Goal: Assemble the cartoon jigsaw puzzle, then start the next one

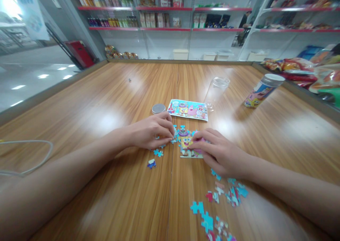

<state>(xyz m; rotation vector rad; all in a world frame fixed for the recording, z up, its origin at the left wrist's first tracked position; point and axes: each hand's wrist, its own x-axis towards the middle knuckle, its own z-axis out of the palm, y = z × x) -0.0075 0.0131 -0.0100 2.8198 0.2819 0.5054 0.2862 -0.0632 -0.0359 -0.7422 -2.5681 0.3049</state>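
Observation:
A partly joined jigsaw puzzle [186,142] with a yellow cartoon face lies flat on the table in front of me. At its left edge my left hand [155,130] is closed in a pinch on a small puzzle piece, mostly covered by the fingers. My right hand [219,150] rests over the puzzle's right part, fingers extended and touching its surface, hiding that side. Below my left hand lie a light-blue piece [158,153] and a blue-and-white piece [151,164]. Several loose pieces, among them a cyan piece [197,207], are scattered below my right hand.
Behind the puzzle lie a picture card [188,110] and a round metal lid [158,108]. A clear plastic cylinder [217,90] and a printed canister [261,91] stand farther right. A white cable [50,147] loops at left. Snack bags [292,69] sit beyond the right edge.

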